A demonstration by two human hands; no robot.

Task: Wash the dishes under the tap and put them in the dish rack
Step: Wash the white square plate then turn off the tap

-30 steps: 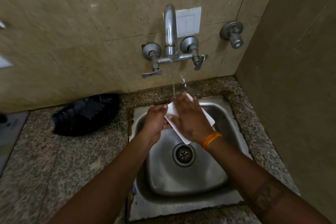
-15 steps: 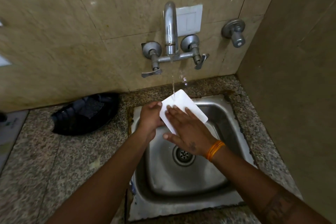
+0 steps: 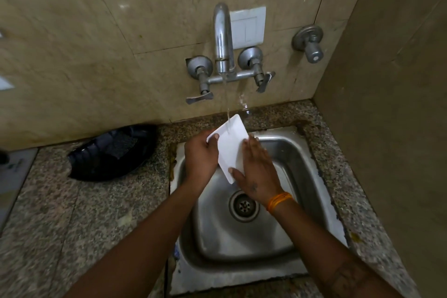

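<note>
Flat white rectangular plate (image 3: pixel 229 145) with rounded corners, plain and unmarked, tilted, held between both hands above the steel sink (image 3: pixel 312 152). Left hand (image 3: pixel 199 155) gripping its left edge, fingers curled round the rim. Right hand (image 3: pixel 258 169) laid flat on its right side, fingers straight and pressed to the wet face, thumb at the lower corner. Thin stream of water (image 3: pixel 226 101) from the tap (image 3: pixel 222 38) landing on the far end of the plate, beyond both hands. Orange thread band (image 3: pixel 279 201) on the right wrist. Drain (image 3: pixel 244 205) below the right hand. Dark, crumpled-looking object (image 3: pixel 111 152) on the speckled surface (image 3: pixel 72 213), well to the left of the left hand.
</note>
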